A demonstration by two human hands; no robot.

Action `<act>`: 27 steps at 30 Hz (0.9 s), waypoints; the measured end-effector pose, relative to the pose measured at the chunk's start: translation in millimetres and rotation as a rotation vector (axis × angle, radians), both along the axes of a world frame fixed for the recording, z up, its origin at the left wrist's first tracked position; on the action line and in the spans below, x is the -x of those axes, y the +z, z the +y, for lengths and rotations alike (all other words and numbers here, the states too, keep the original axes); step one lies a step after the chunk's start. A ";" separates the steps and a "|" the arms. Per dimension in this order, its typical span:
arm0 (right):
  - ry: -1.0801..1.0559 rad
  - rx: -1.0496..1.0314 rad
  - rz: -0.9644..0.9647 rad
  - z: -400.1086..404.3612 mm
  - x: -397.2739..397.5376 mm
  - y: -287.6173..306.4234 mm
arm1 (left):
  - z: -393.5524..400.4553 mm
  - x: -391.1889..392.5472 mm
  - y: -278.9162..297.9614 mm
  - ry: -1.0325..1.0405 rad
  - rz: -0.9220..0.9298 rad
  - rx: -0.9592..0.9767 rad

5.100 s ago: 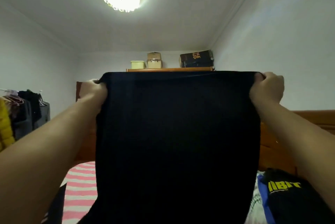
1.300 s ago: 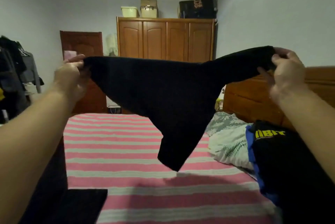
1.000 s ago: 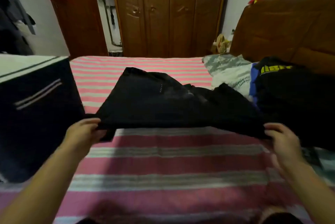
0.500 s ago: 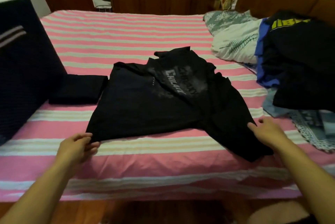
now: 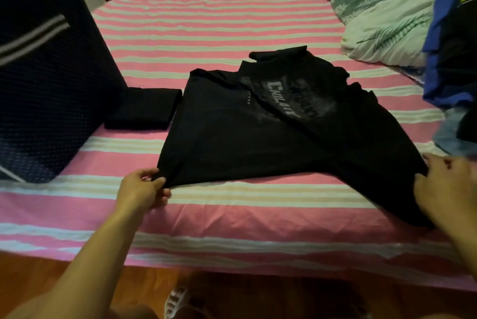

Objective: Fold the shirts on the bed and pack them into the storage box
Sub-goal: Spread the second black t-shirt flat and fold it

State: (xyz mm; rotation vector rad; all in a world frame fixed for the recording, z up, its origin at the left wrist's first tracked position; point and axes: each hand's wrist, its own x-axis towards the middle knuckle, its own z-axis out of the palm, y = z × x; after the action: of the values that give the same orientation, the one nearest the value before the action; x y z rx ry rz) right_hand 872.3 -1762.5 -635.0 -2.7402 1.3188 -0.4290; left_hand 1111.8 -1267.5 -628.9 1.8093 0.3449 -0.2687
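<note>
A black shirt [image 5: 258, 135] lies spread on the striped bed [image 5: 219, 26], beside the dark storage box [image 5: 49, 73]. The left hand [image 5: 140, 189] pinches its near left corner, and the right hand [image 5: 449, 184] grips its near right edge.

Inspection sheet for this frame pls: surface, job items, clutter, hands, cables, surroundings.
Surface: bed with a pink and white striped sheet; near edge in view.
Job's things: black shirt spread on the sheet, pale print up, far part rumpled; folded black garment beside the dark storage box, which stands on the bed at left.
Clutter: pile of dark and blue clothes at right; pale bedding beyond it.
Hands: left hand pinches the shirt's near left corner; right hand grips its near right edge.
Cables: nothing seen.
Surroundings: wooden floor below the bed; slipper on it.
</note>
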 end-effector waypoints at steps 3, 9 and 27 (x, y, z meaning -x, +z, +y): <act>0.324 0.154 -0.171 24.0 -19.3 14.2 | -0.7 -13.6 8.0 -0.099 0.024 -0.133; 0.558 -0.072 0.085 55.8 -56.7 4.6 | -18.1 -57.6 19.3 -0.225 0.016 -0.476; 0.455 -0.129 -0.081 52.7 -82.3 16.6 | -42.3 -56.0 38.6 -0.092 -0.024 0.009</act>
State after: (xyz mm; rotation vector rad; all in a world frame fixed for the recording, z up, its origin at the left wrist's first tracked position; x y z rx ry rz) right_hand 954.7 -1709.9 -618.4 -2.7597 0.6460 -0.3935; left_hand 1167.8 -1309.7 -590.3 1.8210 0.2438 -0.3118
